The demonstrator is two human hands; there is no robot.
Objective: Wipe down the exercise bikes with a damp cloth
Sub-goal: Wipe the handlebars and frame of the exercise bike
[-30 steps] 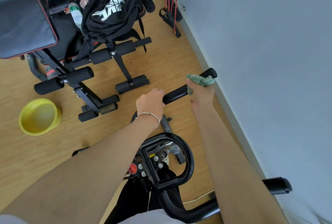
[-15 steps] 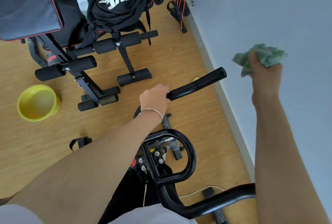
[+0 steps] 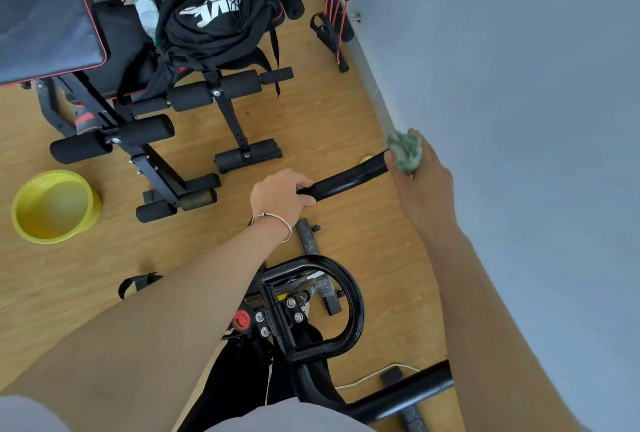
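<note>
Below me stands a black exercise bike (image 3: 322, 345) with a looped centre handle and a straight handlebar grip (image 3: 349, 179) pointing up and right. My left hand (image 3: 280, 194) is wrapped around the near part of that grip. My right hand (image 3: 422, 182) holds a crumpled green cloth (image 3: 404, 152), which is pressed against the far tip of the grip, close to the wall. A second handlebar (image 3: 401, 393) of the bike runs out at the bottom right, partly hidden by my right forearm.
A yellow basin (image 3: 52, 206) sits on the wooden floor at the left. A black weight bench (image 3: 156, 102) with foam rollers, a black bag (image 3: 221, 16) and a bottle on it fills the top left. A grey wall (image 3: 519, 120) runs along the right.
My right hand had lifted the cloth off the grip and up toward the wall; now it has come back down with the cloth on the grip's far end. My left hand stayed on the grip.
</note>
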